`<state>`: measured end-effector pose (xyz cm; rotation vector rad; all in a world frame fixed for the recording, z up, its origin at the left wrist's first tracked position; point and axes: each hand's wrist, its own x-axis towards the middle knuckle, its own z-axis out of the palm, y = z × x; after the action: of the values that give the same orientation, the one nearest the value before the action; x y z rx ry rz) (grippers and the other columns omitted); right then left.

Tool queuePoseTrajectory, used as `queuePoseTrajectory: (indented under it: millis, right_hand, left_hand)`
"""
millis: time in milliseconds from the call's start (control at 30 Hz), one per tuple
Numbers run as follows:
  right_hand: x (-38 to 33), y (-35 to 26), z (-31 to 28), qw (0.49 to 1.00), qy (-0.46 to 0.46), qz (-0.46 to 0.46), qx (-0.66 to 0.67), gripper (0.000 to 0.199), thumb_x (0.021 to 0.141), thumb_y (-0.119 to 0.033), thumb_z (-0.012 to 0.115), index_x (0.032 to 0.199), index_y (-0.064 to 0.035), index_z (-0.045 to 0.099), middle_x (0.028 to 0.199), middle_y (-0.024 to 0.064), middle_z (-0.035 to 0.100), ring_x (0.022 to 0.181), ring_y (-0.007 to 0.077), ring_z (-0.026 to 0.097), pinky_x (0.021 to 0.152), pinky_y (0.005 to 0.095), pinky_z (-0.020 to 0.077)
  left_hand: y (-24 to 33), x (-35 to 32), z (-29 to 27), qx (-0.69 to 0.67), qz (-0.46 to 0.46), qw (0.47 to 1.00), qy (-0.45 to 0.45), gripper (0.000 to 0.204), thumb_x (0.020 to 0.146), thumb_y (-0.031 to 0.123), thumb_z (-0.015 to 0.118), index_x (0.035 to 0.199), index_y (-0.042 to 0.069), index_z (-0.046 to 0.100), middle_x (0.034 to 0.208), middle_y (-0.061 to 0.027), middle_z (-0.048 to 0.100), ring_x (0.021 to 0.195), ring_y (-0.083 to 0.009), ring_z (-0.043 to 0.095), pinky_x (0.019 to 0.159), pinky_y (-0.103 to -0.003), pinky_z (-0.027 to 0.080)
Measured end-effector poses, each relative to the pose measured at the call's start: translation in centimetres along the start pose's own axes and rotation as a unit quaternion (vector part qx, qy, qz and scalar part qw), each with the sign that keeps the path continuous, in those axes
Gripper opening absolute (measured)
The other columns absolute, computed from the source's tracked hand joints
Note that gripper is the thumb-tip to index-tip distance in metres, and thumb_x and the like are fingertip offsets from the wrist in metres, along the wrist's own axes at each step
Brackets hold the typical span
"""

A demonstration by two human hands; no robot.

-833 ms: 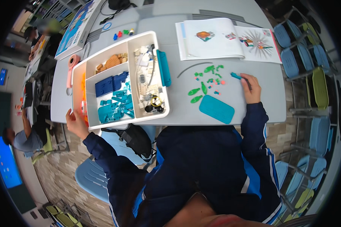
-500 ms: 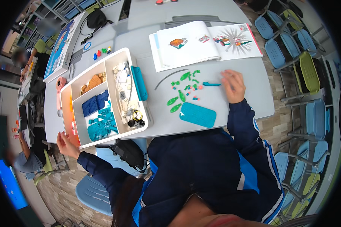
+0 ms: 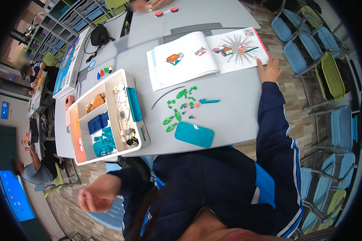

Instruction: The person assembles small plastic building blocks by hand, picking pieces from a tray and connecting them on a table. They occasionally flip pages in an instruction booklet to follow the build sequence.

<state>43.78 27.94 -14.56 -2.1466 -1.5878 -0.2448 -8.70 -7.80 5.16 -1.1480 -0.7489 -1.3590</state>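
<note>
Two hands: the right hand [image 3: 270, 69] is lying flat with fingers spread on the grey table [image 3: 237, 108], touching the lower right corner of the open instruction booklet [image 3: 207, 56]; the left hand [image 3: 95, 193] is hanging curled into a loose fist off the table's near edge, holding nothing that is showing.
Table edge: the near rim is running just above the person's dark blue jacket; the right rim is ending just past the right hand, with blue and green chairs [image 3: 330, 76] standing beyond it.
Open room: bare grey surface is lying between the small parts and the right sleeve, and between the booklet and the far table.
Tray: one white plastic sorting tray [image 3: 81, 144] is sitting at the left, its near corner overhanging the table edge, with one orange side wall.
Tray contents: tan pieces [image 3: 95, 102] are filling a far compartment, dark blue bricks [image 3: 97, 123] the middle, teal pieces [image 3: 103, 144] the near one; white and grey parts with one long teal bar [image 3: 133, 103] are filling the right column.
Loose parts: a scatter of green leaf-shaped and small pink pieces [image 3: 180, 110] is lying near the table's middle, too small to count; one teal pointed stick [image 3: 209, 101] is lying beside them.
Plate: one teal studded rectangular plate [image 3: 194, 134] is lying near the front edge.
Strip: one thin grey curved strip [image 3: 167, 97] is lying just below the booklet.
</note>
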Motion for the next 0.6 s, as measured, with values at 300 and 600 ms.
queuePoseTrajectory:
  millis: [300,600]
  right_hand:
    - [-0.3,-2.5,0.0,0.999,0.02,-0.045,0.018,0.059,0.098,-0.044,0.049,0.148,-0.0126,0.042,0.151,0.0219,0.039,0.145,0.0321,0.031,0.11,0.0734,0.0084]
    - [-10.3,-20.3,-6.0,0.887,0.08,-0.37,0.266,0.063,0.088,-0.009,0.061,0.148,-0.0139,0.043,0.117,0.0133,0.065,0.113,0.0264,0.061,0.108,0.0588,0.0322]
  left_hand:
    - [24.2,-7.5,11.6,-0.708,-0.185,0.503,-0.46,0.029,0.075,0.001,0.066,0.103,0.003,0.066,0.108,-0.01,0.063,0.09,-0.0275,0.064,0.078,-0.036,0.052]
    - [34.6,-19.6,4.2,-0.796,-0.055,0.191,-0.572,0.017,0.086,0.016,0.061,0.092,0.001,0.064,0.095,-0.0145,0.066,0.095,-0.0313,0.066,0.083,-0.04,0.052]
